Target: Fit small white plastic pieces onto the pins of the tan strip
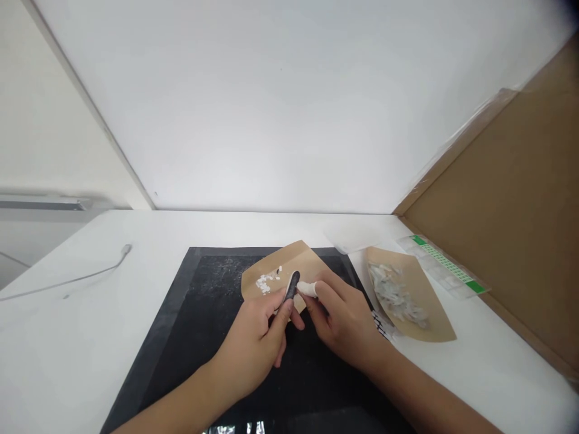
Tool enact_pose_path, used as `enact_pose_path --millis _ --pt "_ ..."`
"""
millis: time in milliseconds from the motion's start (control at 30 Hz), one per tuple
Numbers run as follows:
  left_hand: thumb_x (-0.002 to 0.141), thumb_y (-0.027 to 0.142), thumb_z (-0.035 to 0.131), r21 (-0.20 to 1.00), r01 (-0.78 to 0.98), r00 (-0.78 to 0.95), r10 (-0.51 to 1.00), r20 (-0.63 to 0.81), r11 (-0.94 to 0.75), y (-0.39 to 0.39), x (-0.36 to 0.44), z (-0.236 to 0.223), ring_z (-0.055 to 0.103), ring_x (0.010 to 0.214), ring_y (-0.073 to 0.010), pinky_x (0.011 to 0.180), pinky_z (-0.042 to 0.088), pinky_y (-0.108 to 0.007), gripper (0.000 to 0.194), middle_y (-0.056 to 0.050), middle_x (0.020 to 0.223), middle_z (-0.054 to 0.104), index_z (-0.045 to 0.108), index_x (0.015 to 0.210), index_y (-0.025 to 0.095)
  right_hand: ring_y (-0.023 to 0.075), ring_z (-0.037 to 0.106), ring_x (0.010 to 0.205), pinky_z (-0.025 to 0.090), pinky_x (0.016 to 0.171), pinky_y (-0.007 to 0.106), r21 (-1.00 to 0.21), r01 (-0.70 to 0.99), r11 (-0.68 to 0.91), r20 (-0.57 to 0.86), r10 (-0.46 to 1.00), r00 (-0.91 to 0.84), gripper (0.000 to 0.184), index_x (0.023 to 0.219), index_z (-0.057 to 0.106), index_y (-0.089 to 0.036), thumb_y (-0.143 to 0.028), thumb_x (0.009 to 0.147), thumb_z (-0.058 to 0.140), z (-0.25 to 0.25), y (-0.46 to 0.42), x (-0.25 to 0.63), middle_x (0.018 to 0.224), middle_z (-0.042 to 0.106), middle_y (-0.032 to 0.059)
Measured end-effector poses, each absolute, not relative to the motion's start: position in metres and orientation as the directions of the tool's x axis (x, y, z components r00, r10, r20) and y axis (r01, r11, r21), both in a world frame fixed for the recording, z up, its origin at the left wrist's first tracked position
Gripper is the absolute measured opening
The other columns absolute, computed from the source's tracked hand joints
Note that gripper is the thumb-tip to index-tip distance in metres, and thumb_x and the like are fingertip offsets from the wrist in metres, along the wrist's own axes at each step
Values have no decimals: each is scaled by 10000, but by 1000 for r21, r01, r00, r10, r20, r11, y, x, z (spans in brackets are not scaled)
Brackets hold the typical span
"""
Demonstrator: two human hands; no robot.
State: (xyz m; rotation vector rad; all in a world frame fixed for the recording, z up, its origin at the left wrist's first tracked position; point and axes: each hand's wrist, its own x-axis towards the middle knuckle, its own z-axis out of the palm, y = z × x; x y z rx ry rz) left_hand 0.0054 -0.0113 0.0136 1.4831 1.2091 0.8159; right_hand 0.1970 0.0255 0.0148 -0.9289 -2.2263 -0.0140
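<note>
My left hand (256, 337) pinches a slim dark piece (293, 286) with a pale edge, its thumb on top and the other fingers beneath. Close by on the right, my right hand (346, 316) has its thumb and fingers drawn together against that piece. A white sleeve-like cover (308, 289) shows at its index fingertip; anything small held there is hidden. Beneath and behind both hands lies a brown paper sheet (301, 253), with small white bits (263, 283) scattered over its left part.
A black mat (194, 337) covers the table's middle. To the right, brown paper (436, 301) carries a heap of pale translucent pieces (398, 295), beside a clear plastic sleeve with a green strip (447, 265). A thin cable (85, 280) crosses the left side. Cardboard (506, 199) stands at right.
</note>
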Motion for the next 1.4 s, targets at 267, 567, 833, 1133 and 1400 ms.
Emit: enact_pose_path --millis 267,567,833,1133,1400 --pt "1075 496 403 958 285 276 957 -85 3 -12 5 15 459 354 -97 452 371 -186 415 91 434 446 623 895 194 145 483 669 366 610 273 -298 623 723 612 646 -456 253 792 485 -224 -175 1029 559 11 25 198 769 505 3" --pt "1079 516 379 961 275 303 949 -84 -3 -14 5 20 464 376 -100 477 390 -192 436 84 442 465 623 899 203 168 509 693 388 632 292 -251 667 702 643 636 -427 206 836 493 -227 -153 1024 531 12 21 192 797 557 32" --pt "1068 546 386 969 231 270 951 -153 90 -17 6 24 394 366 -97 444 322 -199 479 78 415 459 625 843 196 185 431 643 314 618 339 -32 718 696 705 525 -477 254 760 475 -239 -113 975 527 12 24 187 712 529 22" --pt "1081 439 390 932 361 217 976 -34 -47 -16 2 24 442 452 -115 514 359 -231 444 55 491 481 595 763 205 192 411 630 304 624 352 -70 693 717 668 550 -501 259 730 441 -247 -93 928 504 16 24 180 693 503 17" --pt "1079 403 396 916 392 234 972 -10 -85 -16 -3 24 447 490 -124 515 348 -238 426 47 524 477 590 754 208 185 404 633 308 657 356 -77 692 718 655 560 -508 263 728 421 -244 -69 904 508 19 28 181 688 481 7"
